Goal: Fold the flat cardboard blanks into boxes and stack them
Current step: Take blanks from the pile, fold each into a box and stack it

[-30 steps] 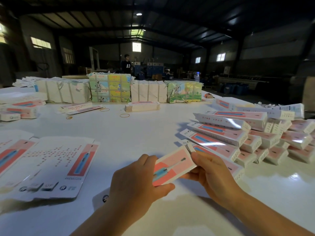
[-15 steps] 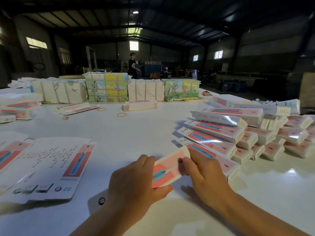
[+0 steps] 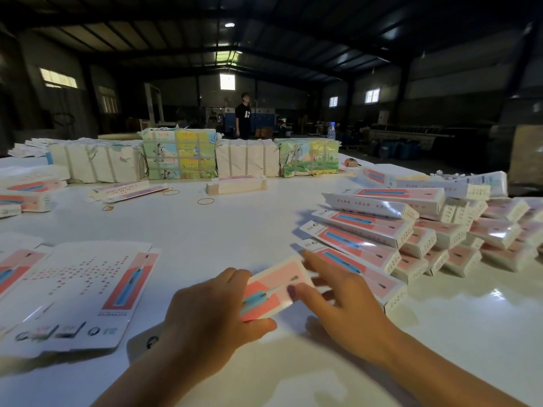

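Cardboard blank (image 3: 271, 289) being folded sits low in front of you, just above the white counter (image 3: 223, 230), its pink face with the blue toothbrush print turned upward and tilted. Your left hand (image 3: 205, 315) holds its near end: the grip is clamped on the blank, thumb under the lower edge and fingers curled over the top edge. Your right hand (image 3: 343, 306) lies over the far end with its fingers spread and nearly straight; the grip is apart, and the fingertips (image 3: 307, 255) touch the blank's upper right corner. Motion blur hides finer contact detail. Just beyond your right hand, the stack of folded boxes (image 3: 411, 230) extends to the right in overlapping rows, several layers high, with the nearest box touching or just beside the blank's far end; you cannot tell which. On your left, flat blanks (image 3: 79, 292) lie printed side up on the counter, overlapping one another. Farther back, a small pile of flat blanks (image 3: 236, 185) rests near loose rubber bands (image 3: 205, 201). Along the far edge of the counter stand wrapped bundles (image 3: 179, 154) in a row. Behind them, a person in a dark shirt (image 3: 243, 116) stands in the dim hall, and a water bottle (image 3: 331, 130) stands to the right.
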`<state>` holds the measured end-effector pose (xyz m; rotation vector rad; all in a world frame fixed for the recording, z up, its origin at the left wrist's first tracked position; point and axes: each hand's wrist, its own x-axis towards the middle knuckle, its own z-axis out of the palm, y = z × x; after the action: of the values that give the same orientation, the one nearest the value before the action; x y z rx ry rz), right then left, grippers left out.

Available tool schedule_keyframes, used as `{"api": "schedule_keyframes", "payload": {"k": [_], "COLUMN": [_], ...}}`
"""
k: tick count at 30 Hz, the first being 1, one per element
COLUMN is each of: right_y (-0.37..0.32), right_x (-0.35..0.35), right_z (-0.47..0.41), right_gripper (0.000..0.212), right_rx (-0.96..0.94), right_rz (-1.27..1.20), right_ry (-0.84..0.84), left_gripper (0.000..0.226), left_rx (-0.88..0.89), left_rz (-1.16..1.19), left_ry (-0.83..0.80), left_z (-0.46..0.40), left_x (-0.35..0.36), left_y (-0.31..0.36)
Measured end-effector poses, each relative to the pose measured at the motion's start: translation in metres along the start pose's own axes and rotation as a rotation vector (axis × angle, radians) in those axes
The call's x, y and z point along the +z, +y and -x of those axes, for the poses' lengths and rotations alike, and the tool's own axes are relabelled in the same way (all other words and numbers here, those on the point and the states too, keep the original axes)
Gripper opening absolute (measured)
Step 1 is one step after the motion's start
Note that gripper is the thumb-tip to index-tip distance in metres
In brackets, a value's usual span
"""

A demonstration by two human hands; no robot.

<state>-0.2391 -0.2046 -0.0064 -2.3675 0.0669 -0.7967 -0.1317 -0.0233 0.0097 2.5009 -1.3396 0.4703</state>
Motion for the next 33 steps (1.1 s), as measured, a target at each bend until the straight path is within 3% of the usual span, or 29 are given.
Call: {"api": "schedule_keyframes", "payload": {"k": [2,3,5,7,10,12,15,18,20,24,30,33], "right_y": [0.006,0.008,0.012,0.014,0.017,0.020,0.030,0.054,0.078,0.124,0.116,0.067], "right_x": [-0.003,-0.004,-0.003,0.000,-0.004,-0.023,-0.082,-0.154,-0.187,-0.207,-0.202,-0.185], "right_z": [0.001,0.001,0.001,0.000,-0.004,-0.019,-0.067,-0.114,-0.127,-0.115,-0.110,-0.119], "right_gripper": [0.072,0.080,0.078,0.066,0.061,0.056,0.044,0.038,0.036,0.038,0.040,0.043], "right_rx": [-0.094,-0.195,-0.407,-0.429,-0.375,-0.287,-0.060,0.132,0.286,0.602,0.540,0.281], "right_rz": [0.128,0.217,0.352,0.432,0.512,0.530,0.436,0.564,0.694,0.933,0.975,0.836], "right_ry": [-0.085,-0.147,-0.221,-0.236,-0.122,0.028,0.349,0.536,0.510,0.292,0.312,0.495], "left_gripper": [0.059,0.059,0.070,0.082,0.077,0.061,0.054,0.046,0.042,0.036,0.034,0.036], "left_rx": [0.014,0.035,0.064,0.110,0.255,0.278,0.365,0.398,0.408,0.476,0.498,0.451], "left_rz": [0.048,0.042,0.032,-0.038,-0.226,-0.171,-0.102,-0.116,-0.096,-0.022,-0.018,-0.028], "left_ry": [-0.082,-0.117,-0.135,-0.092,0.254,0.399,0.337,0.170,0.149,0.189,0.153,0.130], "left_z": [0.001,0.001,0.001,0.001,-0.003,-0.004,-0.005,-0.008,-0.010,-0.015,-0.015,-0.014], "left_x": [-0.005,-0.006,-0.009,-0.012,-0.006,0.007,0.030,0.037,0.039,0.045,0.046,0.041], "left_y": [-0.006,-0.008,-0.008,-0.005,-0.006,-0.006,-0.006,-0.004,-0.004,-0.010,-0.008,-0.006]}}
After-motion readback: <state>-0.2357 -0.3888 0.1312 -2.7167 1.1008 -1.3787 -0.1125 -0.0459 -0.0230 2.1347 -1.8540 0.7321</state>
